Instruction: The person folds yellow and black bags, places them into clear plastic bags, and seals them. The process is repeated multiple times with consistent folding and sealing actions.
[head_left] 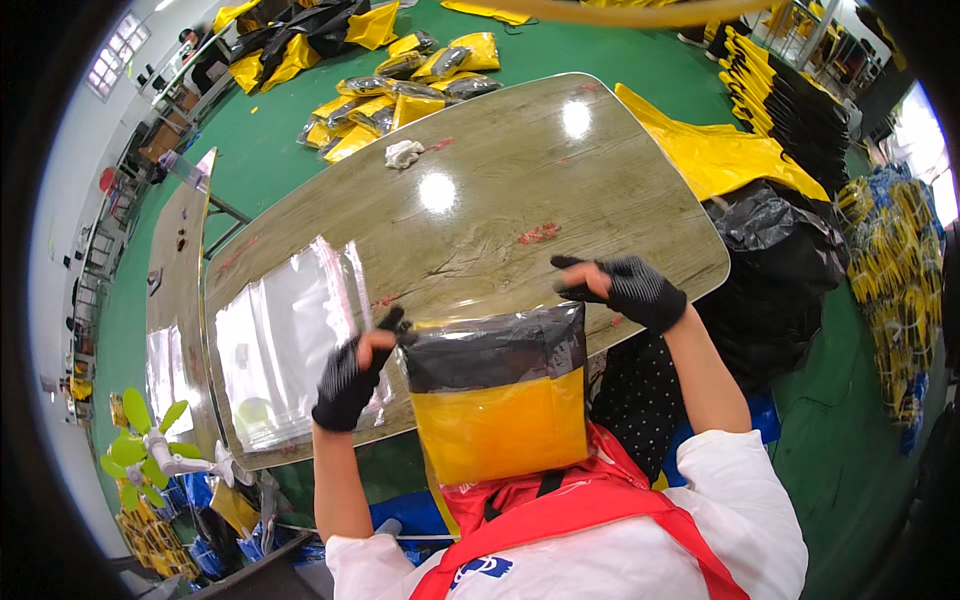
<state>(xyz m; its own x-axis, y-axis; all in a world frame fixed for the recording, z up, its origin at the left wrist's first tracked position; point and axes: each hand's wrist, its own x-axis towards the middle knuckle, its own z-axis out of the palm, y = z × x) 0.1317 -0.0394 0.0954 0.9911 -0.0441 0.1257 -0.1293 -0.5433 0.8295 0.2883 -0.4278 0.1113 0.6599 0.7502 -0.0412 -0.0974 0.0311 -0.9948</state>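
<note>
A folded yellow-and-black item in a clear plastic bag (500, 400) lies at the near table edge, in front of my red apron. My left hand (350, 380), in a black glove with some bare fingertips, is beside the bag's upper left corner. Its fingers point forward and lie very close to that corner; whether they touch it I cannot tell. Gloved the same way, my right hand (630, 290) hovers beyond the upper right corner, apart from the bag, index finger stretched out. To the left, flat clear plastic bags (280, 345) lie on the wood-patterned table (480, 220).
A crumpled white wad (404, 154) lies toward the table's far side. Packed yellow-and-black bundles (400, 95) are on the green floor beyond. At right, yellow sheeting (720, 150) and a black plastic sack (770, 290) crowd the table. A green-bladed fan (150, 445) is at lower left.
</note>
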